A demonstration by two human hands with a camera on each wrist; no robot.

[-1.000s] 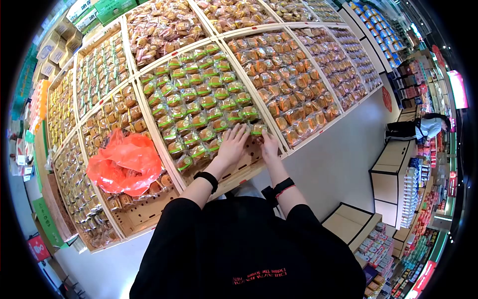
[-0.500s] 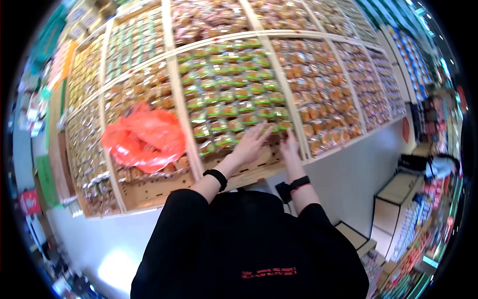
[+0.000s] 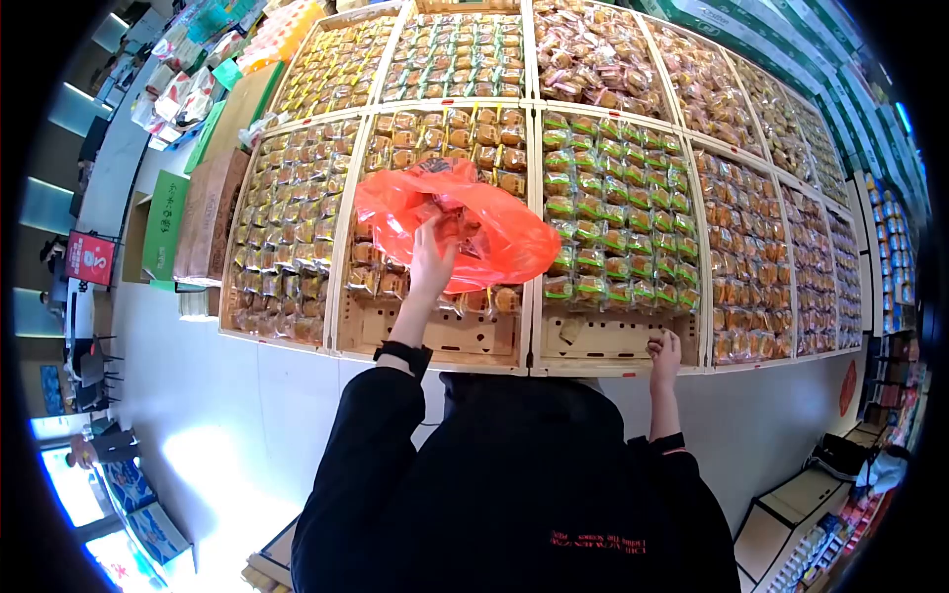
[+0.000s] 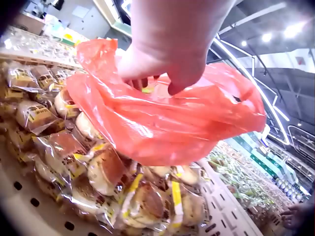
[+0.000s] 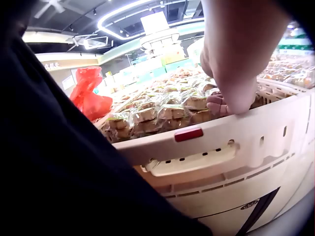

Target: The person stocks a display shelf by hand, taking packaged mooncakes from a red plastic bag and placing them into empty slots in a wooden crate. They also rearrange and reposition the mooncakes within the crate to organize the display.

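My left hand [image 3: 431, 265] reaches down into the mouth of a red plastic bag [image 3: 514, 237]. In the left wrist view the thumb and fingers point down behind the bag's rim, and the fingertips are hidden; I cannot tell whether they grip anything. The bag rests on wrapped buns with yellow strips [image 4: 147, 201]. Over the bare front strip of the neighbouring crate [image 3: 603, 341] is my right hand [image 3: 665, 348], its fingers loosely curled with nothing seen in them. Several rows of green-labelled wrapped buns [image 3: 615, 232] lie just beyond it.
More crates of wrapped buns [image 3: 741, 257] stretch to both sides and behind, split by pale wooden rims. Cardboard boxes [image 3: 210, 219] stand at the left end. Another person [image 3: 880, 468] is at the far right, near shelves of goods.
My left hand has gone from the green-labelled buns leftward into the red bag. My right hand has drawn back to the crate's front edge. The head view has turned left.
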